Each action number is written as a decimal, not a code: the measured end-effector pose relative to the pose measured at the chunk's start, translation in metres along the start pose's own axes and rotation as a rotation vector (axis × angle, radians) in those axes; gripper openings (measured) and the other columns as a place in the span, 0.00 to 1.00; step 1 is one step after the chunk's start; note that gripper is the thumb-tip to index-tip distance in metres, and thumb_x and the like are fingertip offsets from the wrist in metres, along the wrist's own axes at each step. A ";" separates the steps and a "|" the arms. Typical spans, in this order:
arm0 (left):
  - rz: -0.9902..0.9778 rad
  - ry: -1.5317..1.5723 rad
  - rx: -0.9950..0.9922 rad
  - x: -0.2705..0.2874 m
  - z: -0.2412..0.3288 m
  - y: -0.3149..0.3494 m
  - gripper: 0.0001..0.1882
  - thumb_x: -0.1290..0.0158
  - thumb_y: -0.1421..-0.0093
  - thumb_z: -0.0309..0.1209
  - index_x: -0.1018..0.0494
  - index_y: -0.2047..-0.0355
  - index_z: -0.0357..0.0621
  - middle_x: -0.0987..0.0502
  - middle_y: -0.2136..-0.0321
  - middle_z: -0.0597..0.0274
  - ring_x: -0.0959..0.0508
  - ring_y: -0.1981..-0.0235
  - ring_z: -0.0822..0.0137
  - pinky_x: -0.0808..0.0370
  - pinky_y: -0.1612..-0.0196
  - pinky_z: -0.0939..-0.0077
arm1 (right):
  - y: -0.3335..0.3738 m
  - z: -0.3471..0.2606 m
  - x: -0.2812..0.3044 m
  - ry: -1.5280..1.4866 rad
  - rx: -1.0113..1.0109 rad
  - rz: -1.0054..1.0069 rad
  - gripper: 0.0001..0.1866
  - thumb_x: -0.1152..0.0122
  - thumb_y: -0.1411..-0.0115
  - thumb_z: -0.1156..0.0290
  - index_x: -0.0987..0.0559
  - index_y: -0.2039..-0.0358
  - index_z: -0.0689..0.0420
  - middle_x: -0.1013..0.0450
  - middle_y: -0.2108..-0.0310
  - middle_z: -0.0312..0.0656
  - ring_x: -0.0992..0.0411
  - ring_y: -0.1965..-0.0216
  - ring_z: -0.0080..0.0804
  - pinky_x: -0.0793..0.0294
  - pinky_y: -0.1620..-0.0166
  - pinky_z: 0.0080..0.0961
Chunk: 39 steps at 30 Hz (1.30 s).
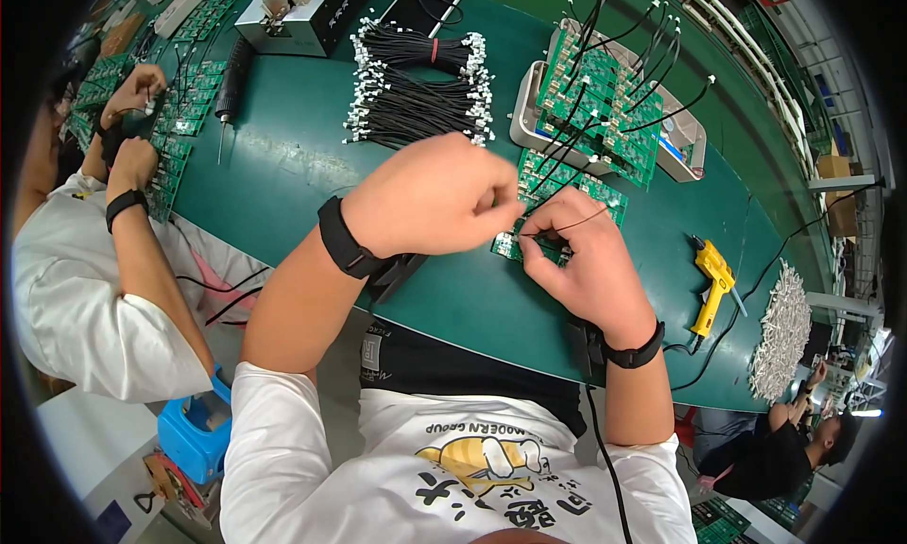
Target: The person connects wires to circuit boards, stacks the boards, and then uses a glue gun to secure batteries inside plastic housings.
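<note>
A green circuit board panel point(605, 204) lies on the bench in front of me, partly hidden by my hands. My right hand point(590, 265) pinches a thin dark wire point(578, 223) between thumb and forefinger over the panel's near edge. Just to its left, my left hand point(435, 199) is closed, thumb and fingertips together at the panel's left side. Whatever it grips is hidden. Behind my hands, more green boards point(595, 90) with black cables sticking up, tipped with white connectors, rest on light plastic bins point(529, 104).
Bundled black cables point(420, 100) with white connectors lie at the back centre. A screwdriver point(230, 90) and a boxy machine point(293, 19) are to the left. Right are a yellow glue gun point(713, 287) and a pile of white pieces point(782, 336). A co-worker point(113, 289) handles boards at left.
</note>
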<state>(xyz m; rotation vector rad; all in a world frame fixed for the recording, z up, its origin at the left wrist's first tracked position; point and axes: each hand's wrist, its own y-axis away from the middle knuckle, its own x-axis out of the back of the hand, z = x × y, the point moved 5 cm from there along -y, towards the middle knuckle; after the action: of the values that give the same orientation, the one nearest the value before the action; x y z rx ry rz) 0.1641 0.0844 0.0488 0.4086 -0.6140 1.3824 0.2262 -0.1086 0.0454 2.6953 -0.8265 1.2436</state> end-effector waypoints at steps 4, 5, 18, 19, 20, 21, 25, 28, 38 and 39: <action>-0.170 0.051 0.110 -0.008 -0.006 0.001 0.08 0.32 0.38 0.32 0.14 0.68 0.39 0.13 0.77 0.56 0.14 0.76 0.58 0.22 0.71 0.64 | -0.004 -0.007 0.005 -0.020 0.007 -0.026 0.08 0.26 0.40 0.78 0.17 0.61 0.60 0.22 0.63 0.43 0.22 0.60 0.45 0.21 0.53 0.37; -0.170 0.049 0.109 -0.007 -0.005 0.001 0.08 0.32 0.38 0.32 0.14 0.68 0.39 0.13 0.77 0.56 0.14 0.76 0.58 0.22 0.71 0.64 | -0.007 -0.011 0.006 0.028 0.035 -0.075 0.08 0.26 0.38 0.78 0.18 0.61 0.61 0.22 0.63 0.44 0.22 0.60 0.47 0.21 0.53 0.39; -0.207 0.016 0.113 -0.010 -0.006 -0.001 0.09 0.31 0.43 0.32 0.13 0.67 0.40 0.12 0.76 0.57 0.12 0.74 0.61 0.18 0.67 0.66 | -0.013 -0.033 0.007 0.292 0.144 -0.228 0.08 0.28 0.35 0.77 0.22 0.62 0.59 0.22 0.63 0.48 0.21 0.57 0.54 0.20 0.52 0.47; -0.201 0.012 0.111 -0.011 -0.007 -0.002 0.09 0.30 0.43 0.33 0.13 0.67 0.40 0.12 0.76 0.57 0.12 0.74 0.61 0.18 0.67 0.66 | -0.013 -0.032 0.007 0.295 0.142 -0.216 0.08 0.28 0.36 0.77 0.21 0.61 0.59 0.22 0.63 0.47 0.21 0.57 0.53 0.20 0.52 0.46; -0.196 0.008 0.108 -0.011 -0.008 -0.002 0.09 0.30 0.43 0.33 0.13 0.67 0.41 0.12 0.76 0.57 0.12 0.74 0.61 0.18 0.67 0.66 | -0.014 -0.033 0.006 0.293 0.147 -0.217 0.08 0.28 0.36 0.77 0.21 0.61 0.59 0.22 0.63 0.47 0.21 0.57 0.53 0.20 0.52 0.46; -0.193 0.006 0.111 -0.010 -0.009 -0.001 0.09 0.30 0.43 0.33 0.13 0.67 0.41 0.12 0.76 0.57 0.12 0.74 0.61 0.18 0.67 0.66 | -0.015 -0.034 0.005 0.280 0.125 -0.197 0.08 0.27 0.37 0.77 0.20 0.62 0.59 0.21 0.64 0.47 0.20 0.57 0.53 0.19 0.52 0.45; -0.181 -0.002 0.099 -0.011 -0.009 0.001 0.09 0.30 0.44 0.33 0.13 0.66 0.41 0.12 0.76 0.58 0.12 0.74 0.61 0.18 0.67 0.66 | -0.016 -0.031 0.006 0.279 0.066 -0.155 0.08 0.25 0.41 0.75 0.17 0.63 0.60 0.21 0.65 0.46 0.19 0.58 0.50 0.19 0.53 0.42; -0.171 0.009 0.082 -0.009 -0.010 -0.001 0.09 0.31 0.44 0.33 0.12 0.66 0.42 0.12 0.76 0.59 0.12 0.74 0.61 0.17 0.67 0.66 | -0.021 -0.024 0.007 0.331 0.059 -0.143 0.08 0.24 0.43 0.74 0.16 0.65 0.60 0.20 0.66 0.46 0.19 0.60 0.46 0.19 0.55 0.39; -0.201 -0.010 0.137 -0.009 -0.006 0.001 0.08 0.31 0.43 0.33 0.12 0.66 0.44 0.11 0.75 0.60 0.11 0.74 0.60 0.17 0.66 0.66 | -0.013 -0.001 0.007 0.003 -0.090 -0.136 0.08 0.21 0.43 0.74 0.15 0.67 0.61 0.21 0.68 0.41 0.22 0.64 0.36 0.22 0.58 0.34; -0.209 0.003 0.141 -0.009 -0.005 0.000 0.08 0.31 0.43 0.33 0.12 0.66 0.44 0.11 0.75 0.60 0.11 0.74 0.60 0.17 0.66 0.66 | -0.012 0.001 0.007 -0.004 -0.095 -0.134 0.08 0.21 0.43 0.74 0.14 0.67 0.61 0.21 0.68 0.41 0.22 0.64 0.37 0.22 0.57 0.34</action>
<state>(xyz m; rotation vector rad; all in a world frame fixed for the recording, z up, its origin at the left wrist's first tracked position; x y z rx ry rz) 0.1638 0.0808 0.0396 0.5673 -0.4585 1.2290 0.2371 -0.1017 0.0515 2.6299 -0.6742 1.1414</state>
